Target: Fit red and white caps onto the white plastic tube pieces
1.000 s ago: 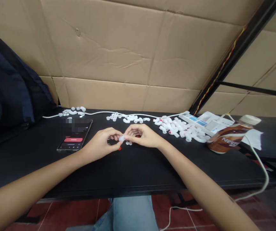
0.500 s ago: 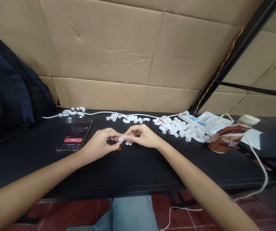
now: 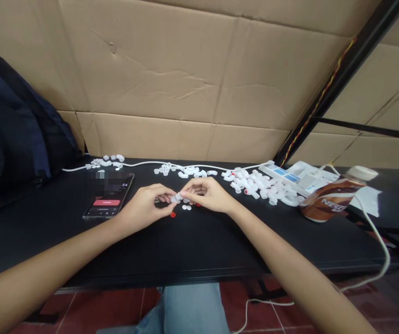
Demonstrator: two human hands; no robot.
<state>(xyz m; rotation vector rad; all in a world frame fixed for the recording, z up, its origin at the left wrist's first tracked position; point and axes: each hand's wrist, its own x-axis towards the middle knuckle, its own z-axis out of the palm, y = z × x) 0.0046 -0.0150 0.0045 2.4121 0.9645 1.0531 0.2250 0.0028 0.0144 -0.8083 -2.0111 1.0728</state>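
Observation:
Over the middle of the black table, my left hand (image 3: 153, 202) and my right hand (image 3: 209, 195) meet at the fingertips. Between them is a small translucent white plastic piece (image 3: 176, 198), pinched by the left thumb and fingers. The right thumb and forefinger grip its other end; whether it is one part or two joined cannot be told. Just below the hands lie small white discs (image 3: 186, 208) and a red disc (image 3: 173, 215). Another red bit (image 3: 198, 205) shows under my right fingers. A small ring (image 3: 156, 200) sits behind the left fingers.
White plastic pieces lie in a left cluster (image 3: 106, 162), a middle cluster (image 3: 185, 171) and a large right pile (image 3: 260, 185). A phone (image 3: 109, 197) lies left of my hands. At right stand a brown bottle (image 3: 334, 195) and a white-blue box (image 3: 286, 176). A white cable (image 3: 143, 163) runs along the back.
The pinched piece has turned slightly between my fingertips, and the right fingers have shifted a little. More of the white discs below shows now. The other things lie as before.

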